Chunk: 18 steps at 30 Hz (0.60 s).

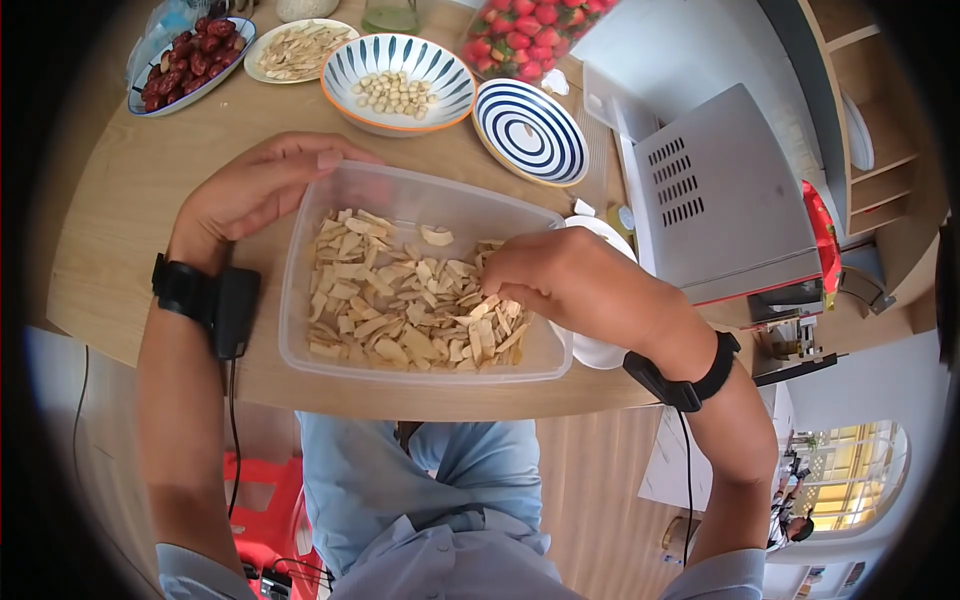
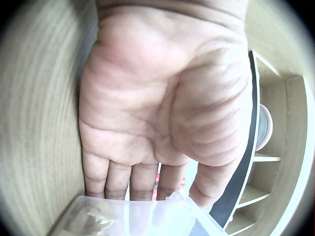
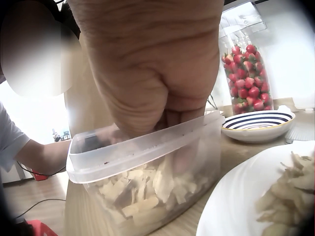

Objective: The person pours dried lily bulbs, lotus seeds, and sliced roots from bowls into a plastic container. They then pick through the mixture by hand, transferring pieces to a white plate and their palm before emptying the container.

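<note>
A translucent plastic box (image 1: 430,375) sits on the table in front of the person, holding many pale dried slices (image 1: 385,300) that look like cut root. At its far left corner is the left hand (image 1: 255,185), thumb on the rim; in the left wrist view its fingers (image 2: 142,179) run straight down along the outer wall, their tips partly hidden. The right hand (image 1: 560,270) reaches over the right rim, curled fingers pinching among the slices. Seen from the right wrist, the fingers go down into the box and show faintly through its wall.
Behind the box are a plate of red dates (image 1: 190,65), a plate of pale strips (image 1: 300,52), a bowl of round pale seeds (image 1: 400,65) and a blue-ringed plate (image 1: 530,135). Strawberries (image 1: 520,40) stand farther back. A white plate (image 3: 231,196) with slices and a grey appliance (image 1: 730,190) are right.
</note>
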### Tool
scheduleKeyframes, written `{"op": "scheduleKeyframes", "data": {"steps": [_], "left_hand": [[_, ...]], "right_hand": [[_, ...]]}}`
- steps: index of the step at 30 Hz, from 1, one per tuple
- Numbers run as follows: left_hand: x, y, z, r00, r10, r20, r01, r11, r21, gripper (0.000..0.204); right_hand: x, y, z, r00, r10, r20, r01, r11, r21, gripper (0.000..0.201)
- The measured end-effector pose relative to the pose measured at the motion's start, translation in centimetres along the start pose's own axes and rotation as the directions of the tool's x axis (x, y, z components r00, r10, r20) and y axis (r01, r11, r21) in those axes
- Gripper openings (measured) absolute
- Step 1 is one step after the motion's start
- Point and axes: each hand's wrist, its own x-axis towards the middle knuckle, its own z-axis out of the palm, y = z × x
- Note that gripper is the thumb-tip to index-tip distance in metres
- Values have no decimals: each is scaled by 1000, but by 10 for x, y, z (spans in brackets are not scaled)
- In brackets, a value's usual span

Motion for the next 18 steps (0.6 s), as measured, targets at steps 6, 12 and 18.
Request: {"op": "scheduleKeyframes", "data": {"steps": [6,12,18], "left_hand": [[0,-1,-1,1000,-7,-20,7,1000,28,50],[1,-1,2,999,4,-51,-2,1000,27,55],[1,-4,0,999,16,-35,-15,1000,25,56]], "right_hand": [[2,2,1,995,44,-84,-34,992,119,26],[4,-6,-9,979,198,-54,-186,967,173,27],[2,1,-12,966,259,-16,-246,935,256,25]]}}
